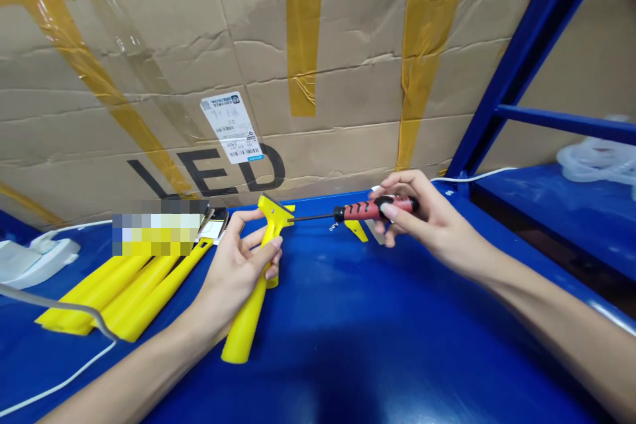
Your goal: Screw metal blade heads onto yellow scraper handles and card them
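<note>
My left hand [251, 255] is closed around the neck of a yellow scraper [247, 318], its head tilted up and its handle slanting toward me. A small screw shows on the scraper's head. In my right hand [415, 205] is a screwdriver [362, 211] with a red and black handle, held level. Its shaft points left, and the tip meets the right side of the scraper's head; whether it sits in a screw I cannot tell. Behind the screwdriver a small yellow piece [356, 230] lies on the blue surface [318, 331], partly hidden.
Several yellow scrapers [144, 285] lie together at the left, their heads blurred out. A white plastic device [40, 262] and cables are at the far left. A large taped cardboard box [348, 79] stands behind. Blue metal frame bars [527, 59] rise at the right, near a white coil [596, 156].
</note>
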Tool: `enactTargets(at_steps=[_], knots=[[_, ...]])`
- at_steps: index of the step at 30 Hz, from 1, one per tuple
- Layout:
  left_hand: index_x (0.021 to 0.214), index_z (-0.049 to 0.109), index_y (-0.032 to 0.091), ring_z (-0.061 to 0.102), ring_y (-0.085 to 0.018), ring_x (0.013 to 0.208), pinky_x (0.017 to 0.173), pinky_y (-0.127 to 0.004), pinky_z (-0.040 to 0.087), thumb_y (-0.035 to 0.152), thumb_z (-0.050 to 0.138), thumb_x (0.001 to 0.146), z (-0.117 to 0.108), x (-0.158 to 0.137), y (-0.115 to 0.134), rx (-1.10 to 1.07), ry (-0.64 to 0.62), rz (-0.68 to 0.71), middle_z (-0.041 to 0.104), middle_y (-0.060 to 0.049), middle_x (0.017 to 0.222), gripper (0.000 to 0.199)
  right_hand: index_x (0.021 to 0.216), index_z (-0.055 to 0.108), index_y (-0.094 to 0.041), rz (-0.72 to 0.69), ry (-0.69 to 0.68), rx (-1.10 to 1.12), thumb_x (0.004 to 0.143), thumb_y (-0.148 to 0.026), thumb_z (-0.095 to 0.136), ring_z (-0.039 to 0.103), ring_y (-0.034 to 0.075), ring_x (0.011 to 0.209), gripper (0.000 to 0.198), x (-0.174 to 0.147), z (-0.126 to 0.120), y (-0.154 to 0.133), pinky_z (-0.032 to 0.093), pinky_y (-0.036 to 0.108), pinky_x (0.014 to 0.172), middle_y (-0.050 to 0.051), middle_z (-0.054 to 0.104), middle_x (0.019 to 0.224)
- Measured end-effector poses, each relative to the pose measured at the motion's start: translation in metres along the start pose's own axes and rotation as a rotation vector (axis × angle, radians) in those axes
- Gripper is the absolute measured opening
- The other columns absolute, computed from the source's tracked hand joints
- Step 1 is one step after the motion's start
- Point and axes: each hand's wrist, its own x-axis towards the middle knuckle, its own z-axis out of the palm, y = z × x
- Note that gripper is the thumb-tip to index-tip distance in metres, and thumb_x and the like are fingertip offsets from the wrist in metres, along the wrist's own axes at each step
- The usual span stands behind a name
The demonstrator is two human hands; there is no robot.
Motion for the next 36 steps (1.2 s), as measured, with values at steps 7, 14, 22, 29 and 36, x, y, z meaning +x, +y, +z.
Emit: enactTargets(at_steps=[7, 14, 22, 29, 36], knots=[[0.108, 0.045, 0.026, 0.047, -0.007, 0.053, 0.046, -0.015, 0.039, 0.025, 0.081, 0.077, 0.0009, -0.0026, -0.0041, -0.012, 0.021, -0.015, 0.061, 0.006, 0.068, 0.048, 0.111, 0.047, -0.028, 0.045, 0.05, -0.103, 0.095, -0.053, 0.056, 0.061, 0.013, 0.058, 0.031, -0.0023, 0.0013, -0.0004, 0.05, 0.027, 0.053, -0.002, 0.061, 0.081], [0.109, 0.044, 0.027, 0.047, -0.007, 0.053, 0.046, -0.016, 0.039, 0.025, 0.08, 0.077, 0.0021, -0.0025, -0.0023, -0.023, 0.016, -0.053, 0.06, 0.006, 0.069, 0.048, 0.099, 0.049, -0.026, 0.05, 0.182, -0.239, 0.098, -0.054, 0.05, 0.044, 0.008, 0.043, 0.029, -0.0025, 0.0029, -0.0003, 0.034, 0.022, 0.04, -0.006, 0.048, 0.063], [0.111, 0.044, 0.027, 0.047, -0.008, 0.053, 0.047, -0.016, 0.039, 0.027, 0.081, 0.077, 0.0012, -0.0016, -0.0031, -0.01, 0.027, -0.042, 0.061, 0.005, 0.069, 0.05, 0.1, 0.051, -0.025, 0.023, 0.14, -0.231, 0.096, -0.053, 0.054, 0.046, 0.01, 0.044, 0.028, -0.0009, 0.0005, -0.0002, 0.037, 0.024, 0.044, -0.006, 0.05, 0.059], [0.111, 0.044, 0.027, 0.049, -0.008, 0.055, 0.05, -0.017, 0.039, 0.027, 0.078, 0.08, -0.0031, -0.0004, -0.0047, 0.018, 0.023, -0.034, 0.064, 0.003, 0.072, 0.046, 0.12, 0.045, -0.028, -0.017, -0.051, -0.09, 0.096, -0.047, 0.057, 0.061, 0.014, 0.063, 0.034, -0.003, 0.0035, -0.0012, 0.05, 0.029, 0.06, -0.002, 0.06, 0.079], [0.109, 0.043, 0.027, 0.046, -0.007, 0.052, 0.048, -0.017, 0.038, 0.026, 0.078, 0.079, -0.0018, 0.0009, -0.0024, 0.026, 0.019, -0.03, 0.061, 0.006, 0.066, 0.046, 0.115, 0.05, -0.027, 0.037, 0.046, -0.295, 0.099, -0.05, 0.051, 0.057, 0.014, 0.057, 0.028, -0.0049, 0.0045, -0.0038, 0.045, 0.027, 0.054, -0.002, 0.061, 0.074]])
